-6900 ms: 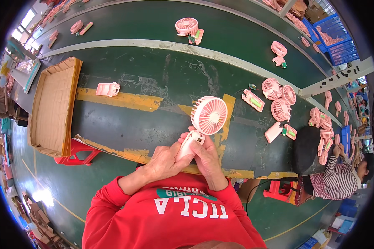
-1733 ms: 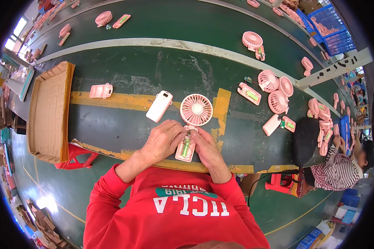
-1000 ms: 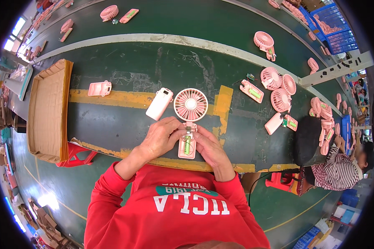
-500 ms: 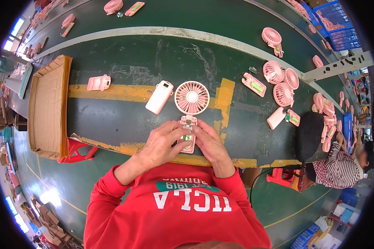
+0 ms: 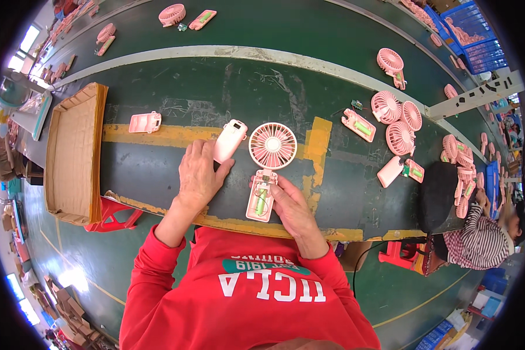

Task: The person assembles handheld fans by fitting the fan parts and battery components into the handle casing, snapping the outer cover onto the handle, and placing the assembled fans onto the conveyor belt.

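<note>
A pink handheld fan (image 5: 272,146) lies on the table in front of me, its round grille pointing away. Its opened handle (image 5: 259,205) shows a green battery, thin wires and a small circuit board near the neck. My right hand (image 5: 294,211) grips the handle's right side, thumb on the upper part. To the left of the fan is a smooth pink handle cover (image 5: 231,139) with a slot at its far end. My left hand (image 5: 199,175) has its thumb and fingers around the near end of this cover, partly hiding that end.
A shallow cardboard tray (image 5: 101,154) stands at the left, near a loose pink shell (image 5: 145,122). Several pink fans (image 5: 400,137) and an open handle half (image 5: 359,125) lie to the right. Beyond are a black cushion-like object (image 5: 438,197) and a person in stripes (image 5: 478,242).
My left hand has left the fan's handle and moved left to the cover. My right hand stays on the handle, whose battery and wires are now more exposed. The whole view has shifted slightly.
</note>
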The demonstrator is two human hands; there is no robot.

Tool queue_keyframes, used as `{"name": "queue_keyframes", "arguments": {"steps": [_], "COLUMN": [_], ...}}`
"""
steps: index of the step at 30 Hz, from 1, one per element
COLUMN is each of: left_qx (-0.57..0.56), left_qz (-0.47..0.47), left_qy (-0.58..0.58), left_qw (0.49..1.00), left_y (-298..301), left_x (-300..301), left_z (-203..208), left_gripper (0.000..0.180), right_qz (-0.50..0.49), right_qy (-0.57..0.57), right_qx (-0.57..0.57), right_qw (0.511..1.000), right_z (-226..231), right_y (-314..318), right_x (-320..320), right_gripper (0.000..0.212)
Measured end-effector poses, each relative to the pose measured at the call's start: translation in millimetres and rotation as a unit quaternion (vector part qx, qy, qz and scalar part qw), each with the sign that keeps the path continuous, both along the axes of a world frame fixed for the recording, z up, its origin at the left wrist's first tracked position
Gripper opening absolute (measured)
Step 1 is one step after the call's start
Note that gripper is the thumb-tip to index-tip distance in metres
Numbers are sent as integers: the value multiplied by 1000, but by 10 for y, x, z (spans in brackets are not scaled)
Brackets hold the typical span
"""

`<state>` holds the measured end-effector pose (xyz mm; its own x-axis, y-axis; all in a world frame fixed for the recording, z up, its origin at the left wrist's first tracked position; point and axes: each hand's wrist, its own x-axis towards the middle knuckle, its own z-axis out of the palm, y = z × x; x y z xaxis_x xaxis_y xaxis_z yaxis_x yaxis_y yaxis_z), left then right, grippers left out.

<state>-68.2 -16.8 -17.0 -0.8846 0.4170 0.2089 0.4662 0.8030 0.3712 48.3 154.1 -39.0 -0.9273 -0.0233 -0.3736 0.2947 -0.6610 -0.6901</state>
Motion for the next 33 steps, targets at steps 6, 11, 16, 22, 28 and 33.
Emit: {"name": "queue_keyframes", "arguments": {"steps": [6,11,16,22,28,33], "left_qx": [-45,-57,-48,110,56,31], "left_qz": [19,4,28,-18,-94,-126], "left_qy": [-84,-31,-147,-245,-186,-127], "left_qw": [995,998,988,963,976,983], "left_y": [-75,-92,-126,-101,120,141], "left_x": [6,130,121,575,768,779], "left_z": [106,127,232,414,385,373], "left_gripper": [44,40,37,43,59,63], "right_qz": [-3,-3,-9,-13,-24,-28], "right_qy": [0,0,-3,26,15,20], "right_qx": [-3,-3,-8,-16,13,22], "right_qw": [1000,1000,1000,999,1000,999], "right_z": [-24,-30,-53,-76,-116,-84], "right_y": [-15,-29,-21,-65,-97,-123], "right_x": [9,9,10,22,27,20], "right_gripper": [37,37,37,38,37,37]}}
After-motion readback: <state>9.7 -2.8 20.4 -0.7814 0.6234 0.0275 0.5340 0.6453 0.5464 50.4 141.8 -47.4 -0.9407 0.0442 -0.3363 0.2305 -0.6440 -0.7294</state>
